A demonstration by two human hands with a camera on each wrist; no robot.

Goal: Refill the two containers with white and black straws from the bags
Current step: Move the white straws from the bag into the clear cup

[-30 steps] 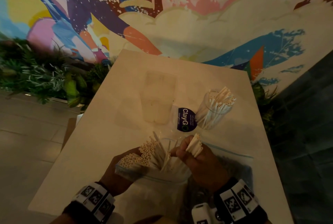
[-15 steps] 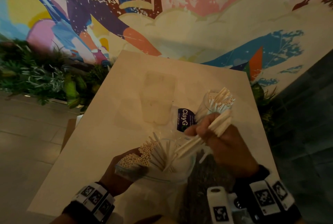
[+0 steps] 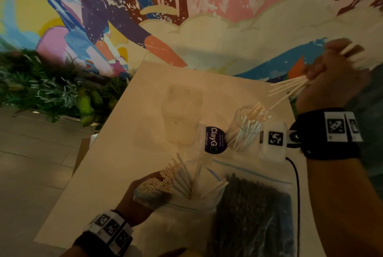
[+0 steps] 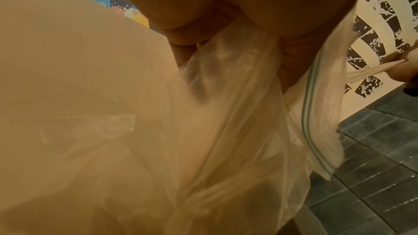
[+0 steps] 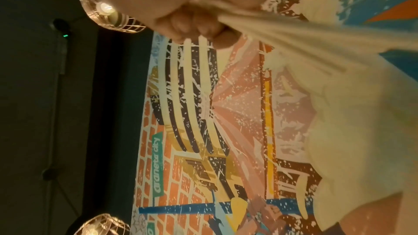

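Note:
My right hand [image 3: 329,74] is raised above the table's far right corner and grips a bundle of white straws [image 3: 290,89], whose lower ends fan out above the clear container [image 3: 246,130] that stands holding white straws. In the right wrist view its fingers [image 5: 194,24] curl round that bundle [image 5: 294,37]. My left hand [image 3: 136,196] holds the open clear zip bag of white straws [image 3: 176,180] at the near edge; the plastic [image 4: 226,113] fills the left wrist view. A zip bag of black straws [image 3: 255,213] lies to the right. A second clear container [image 3: 182,116] stands further back.
The pale table [image 3: 116,163] ends at the left above a tiled floor [image 3: 31,163]. Green plants [image 3: 45,91] and a painted wall [image 3: 207,18] lie behind. A clear packet with a dark ClayGo label [image 3: 214,140] lies between the bag and the containers.
My right hand pulled a bundle of white straws out of the bag and carried it up and to the far right, above the container. The left hand kept hold of the bag.

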